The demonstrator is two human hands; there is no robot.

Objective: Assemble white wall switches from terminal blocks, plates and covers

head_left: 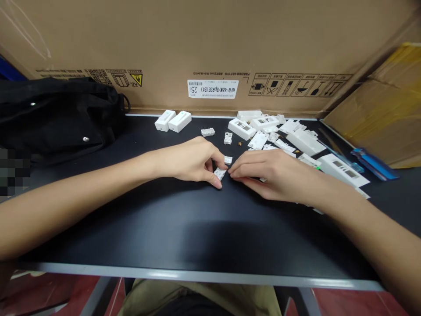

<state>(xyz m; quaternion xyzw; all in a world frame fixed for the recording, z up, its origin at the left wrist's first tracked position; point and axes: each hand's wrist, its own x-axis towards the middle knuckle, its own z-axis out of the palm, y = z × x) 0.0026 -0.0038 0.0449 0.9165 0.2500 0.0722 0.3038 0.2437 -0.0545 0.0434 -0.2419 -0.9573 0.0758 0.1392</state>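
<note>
Between the thumb and fingers of my left hand (192,161) is a small white plastic part (219,174), held low over the dark table (158,232). My right hand (263,172) is just to its right, its fingertips pinched together close to the part. Whatever those fingertips hold, if anything, is too small to make out. Just beyond my fingers lies a flat white piece (228,160). Farther back are two more small white plastic parts, a longer one (208,132) and a squarish one (228,138).
Two closed white boxes (180,121) stand at the back. White casings (241,128) and loose plates pile up at the right, near a blue-handled screwdriver (375,164). A black bag (59,114) lies at the left. A large cardboard box (164,44) stands behind the table.
</note>
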